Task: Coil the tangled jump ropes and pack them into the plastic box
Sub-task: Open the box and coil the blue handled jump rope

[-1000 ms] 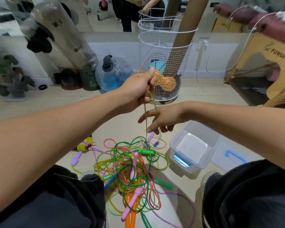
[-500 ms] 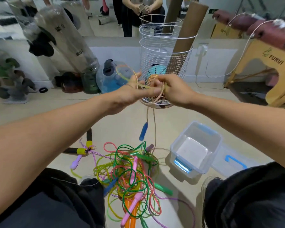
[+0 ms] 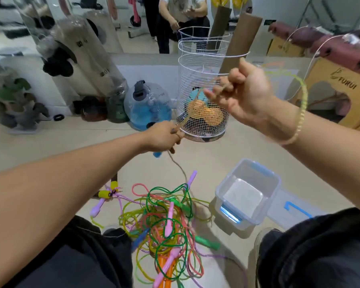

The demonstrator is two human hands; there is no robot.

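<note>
A tangled pile of coloured jump ropes (image 3: 168, 223) lies on the floor between my knees. One yellowish rope (image 3: 187, 119) runs up out of it. My left hand (image 3: 164, 138) grips that rope low down, with a blue handle (image 3: 157, 154) showing just under the fist. My right hand (image 3: 243, 96) is raised to the right and pinches the same rope, and a loop of it (image 3: 301, 104) arcs behind my right wrist. The clear plastic box (image 3: 247, 196) stands open on the floor to the right of the pile, nothing in it.
The box lid (image 3: 295, 208) with blue clips lies right of the box. A white wire basket (image 3: 204, 90) with balls and cardboard tubes stands ahead. A blue water jug (image 3: 148, 104) and big bottles are at the left, a wooden stand (image 3: 341, 90) at the right.
My hands were together in front of the basket. The right hand has swung up and right, drawing the rope into a loop, while the left hand has dropped lower with the rope.
</note>
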